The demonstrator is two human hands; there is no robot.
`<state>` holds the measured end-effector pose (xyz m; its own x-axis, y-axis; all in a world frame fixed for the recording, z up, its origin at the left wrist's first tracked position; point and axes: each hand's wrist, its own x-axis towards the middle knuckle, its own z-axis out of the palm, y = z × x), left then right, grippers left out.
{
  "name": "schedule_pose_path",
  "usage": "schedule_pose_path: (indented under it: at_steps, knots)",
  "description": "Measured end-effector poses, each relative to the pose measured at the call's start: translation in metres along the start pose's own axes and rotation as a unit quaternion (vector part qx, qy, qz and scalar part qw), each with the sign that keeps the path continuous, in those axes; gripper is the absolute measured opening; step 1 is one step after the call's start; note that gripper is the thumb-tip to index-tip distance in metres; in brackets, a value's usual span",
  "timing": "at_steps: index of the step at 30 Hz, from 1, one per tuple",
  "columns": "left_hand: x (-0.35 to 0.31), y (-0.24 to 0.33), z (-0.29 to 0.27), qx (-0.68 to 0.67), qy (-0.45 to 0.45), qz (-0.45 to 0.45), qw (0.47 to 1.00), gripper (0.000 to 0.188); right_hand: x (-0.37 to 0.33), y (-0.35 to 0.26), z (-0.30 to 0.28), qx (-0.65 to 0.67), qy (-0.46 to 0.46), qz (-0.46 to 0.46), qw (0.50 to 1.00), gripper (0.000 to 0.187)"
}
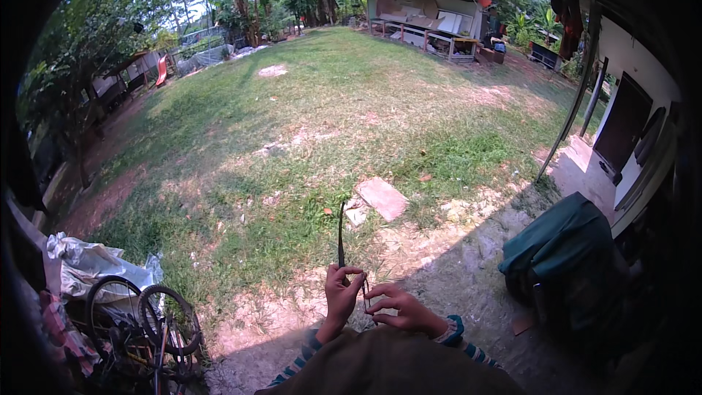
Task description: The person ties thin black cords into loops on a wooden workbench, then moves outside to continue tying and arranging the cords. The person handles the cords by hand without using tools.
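Upright in my left hand (338, 301) is a long, thin, dark strip (341, 238), slightly curved and tapering toward its top; its exact kind I cannot make out. The left fingers are closed round its lower end. Close beside it, my right hand (401, 309) has thumb and fingers pinched at a thin dark piece (366, 298) that hangs between the two hands. Whether that piece belongs to the same strip I cannot tell. Both hands are in front of my body, above the ground at the edge of the shade.
Bicycles (150, 322) and a crumpled pale sheet (102, 267) lie at the left. A bulky thing under a dark green cover (559, 238) stands at the right. Ahead, a flat slab (382, 199) lies on the grass, with an open shed (431, 22) far behind.
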<state>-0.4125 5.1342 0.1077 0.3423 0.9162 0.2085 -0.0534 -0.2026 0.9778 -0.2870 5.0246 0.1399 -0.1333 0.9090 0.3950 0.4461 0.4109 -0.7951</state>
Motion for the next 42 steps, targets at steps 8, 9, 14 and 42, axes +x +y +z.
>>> schedule_pose_path:
  at_steps: [8,9,14,42]
  knots:
    - [0.000,-0.007,0.000,-0.006,-0.108,0.031,0.994,0.010,-0.002,-0.006,-0.010,0.011,0.071,0.035,0.997,0.014]
    - [0.000,-0.003,0.000,-0.016,-0.136,0.018,0.990,0.009,-0.004,-0.004,-0.012,0.026,0.100,0.063,0.993,0.014]
    - [0.007,-0.005,-0.002,0.048,-0.278,0.223,0.933,0.012,-0.009,0.011,-0.016,-0.018,0.331,0.158,0.930,0.016]
    - [0.009,-0.001,-0.012,0.013,0.019,0.010,1.000,0.011,0.005,0.002,0.004,0.036,0.019,0.040,0.998,0.014]
